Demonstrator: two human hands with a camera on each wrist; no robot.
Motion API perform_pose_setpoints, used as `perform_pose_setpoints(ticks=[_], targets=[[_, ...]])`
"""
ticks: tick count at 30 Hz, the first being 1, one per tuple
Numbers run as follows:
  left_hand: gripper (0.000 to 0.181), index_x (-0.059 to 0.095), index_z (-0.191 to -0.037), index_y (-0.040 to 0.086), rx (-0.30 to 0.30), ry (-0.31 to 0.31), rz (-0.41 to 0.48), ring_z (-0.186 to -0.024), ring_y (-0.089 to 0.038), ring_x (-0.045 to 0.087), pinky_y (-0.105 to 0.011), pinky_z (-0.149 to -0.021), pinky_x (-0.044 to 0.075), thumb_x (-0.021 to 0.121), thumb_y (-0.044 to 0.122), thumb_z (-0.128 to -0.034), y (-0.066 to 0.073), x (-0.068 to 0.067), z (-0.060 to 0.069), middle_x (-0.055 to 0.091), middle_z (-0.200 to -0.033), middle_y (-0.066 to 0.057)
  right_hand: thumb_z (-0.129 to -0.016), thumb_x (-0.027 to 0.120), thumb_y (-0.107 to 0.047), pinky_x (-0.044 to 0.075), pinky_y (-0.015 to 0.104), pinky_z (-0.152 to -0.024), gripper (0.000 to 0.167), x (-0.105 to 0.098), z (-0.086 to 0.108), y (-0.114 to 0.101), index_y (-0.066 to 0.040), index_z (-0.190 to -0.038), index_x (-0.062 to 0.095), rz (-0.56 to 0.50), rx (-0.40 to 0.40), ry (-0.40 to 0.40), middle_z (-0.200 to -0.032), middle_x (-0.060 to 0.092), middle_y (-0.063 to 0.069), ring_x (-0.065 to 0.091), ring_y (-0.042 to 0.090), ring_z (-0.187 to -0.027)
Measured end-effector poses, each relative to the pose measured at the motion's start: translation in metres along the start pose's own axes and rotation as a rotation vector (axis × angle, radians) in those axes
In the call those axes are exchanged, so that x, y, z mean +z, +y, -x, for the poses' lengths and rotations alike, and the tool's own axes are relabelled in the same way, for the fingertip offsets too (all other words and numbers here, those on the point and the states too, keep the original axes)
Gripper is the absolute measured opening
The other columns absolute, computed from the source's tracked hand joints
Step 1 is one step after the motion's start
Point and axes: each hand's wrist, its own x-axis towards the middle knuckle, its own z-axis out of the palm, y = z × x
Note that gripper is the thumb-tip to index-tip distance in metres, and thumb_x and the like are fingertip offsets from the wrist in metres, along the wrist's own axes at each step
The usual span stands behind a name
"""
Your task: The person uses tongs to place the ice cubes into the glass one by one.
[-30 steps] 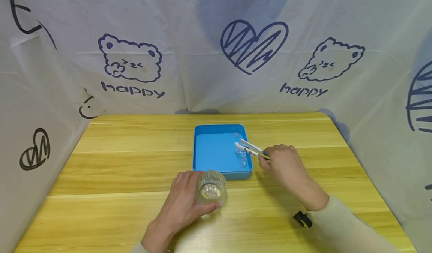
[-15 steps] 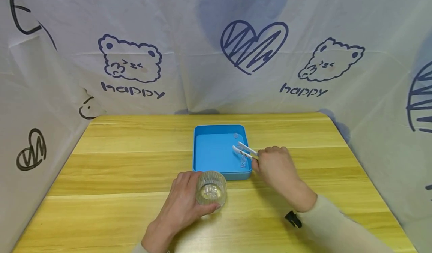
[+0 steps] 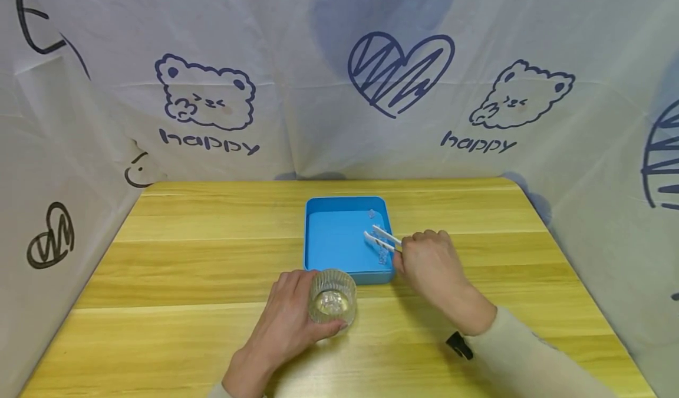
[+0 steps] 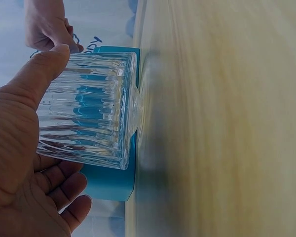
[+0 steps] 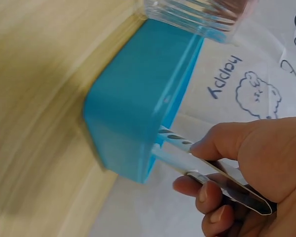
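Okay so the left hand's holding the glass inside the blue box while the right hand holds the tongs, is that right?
Not quite: the glass is outside the blue box, by its side nearer the person, as the head view shows. The left hand does hold the glass, and the right hand does hold the tongs.

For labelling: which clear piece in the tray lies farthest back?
The clear piece beyond the tongs, by the tray's back right corner; other pieces lie nearer the front.

Ribbed glass (image 3: 332, 298) stands upright; tongs (image 3: 387, 234) slant into tray (image 3: 334, 239).
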Motion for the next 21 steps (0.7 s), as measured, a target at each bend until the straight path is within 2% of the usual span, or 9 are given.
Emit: perform_pose_setpoints(ticks=[8, 14, 21], targets=[[0.092, 0.062, -0.131, 0.004, 0.009, 0.006, -0.003, -0.114, -0.027, 0.059, -0.046, -0.1, 0.05, 0.094, 0.061, -0.0673, 0.0, -0.001, 0.0, 0.066, -0.121, -0.009, -0.09, 0.073, -0.017, 0.026, 0.03, -0.052, 0.05, -0.017, 0.005, -0.008, -0.017, -0.054, 0.037, 0.039, -0.02, 0.001, -0.053, 0.036, -0.003, 0.035, 0.018, -0.05], [0.092, 0.061, -0.132, 0.004, 0.005, -0.002, 0.002, -0.114, -0.027, 0.059, -0.046, -0.1, 0.05, 0.094, 0.061, -0.0677, 0.001, -0.001, -0.001, 0.066, -0.122, -0.009, -0.087, 0.071, -0.012, 0.022, 0.029, -0.051, 0.052, -0.012, 0.004, -0.008, -0.017, -0.052, 0.033, 0.053, -0.005, 0.053, -0.051, 0.032, -0.003, 0.033, 0.018, -0.049], [0.093, 0.061, -0.133, 0.004, 0.007, -0.001, -0.003, -0.113, -0.026, 0.059, -0.045, -0.1, 0.05, 0.094, 0.062, -0.0675, 0.0, 0.0, -0.001, 0.066, -0.121, -0.009, -0.085, 0.073, -0.011, 0.023, 0.031, -0.052, 0.05, -0.005, -0.003, -0.011, -0.014, -0.051, 0.036, 0.057, 0.019, 0.068, -0.051, 0.035, -0.001, 0.035, 0.02, -0.049]])
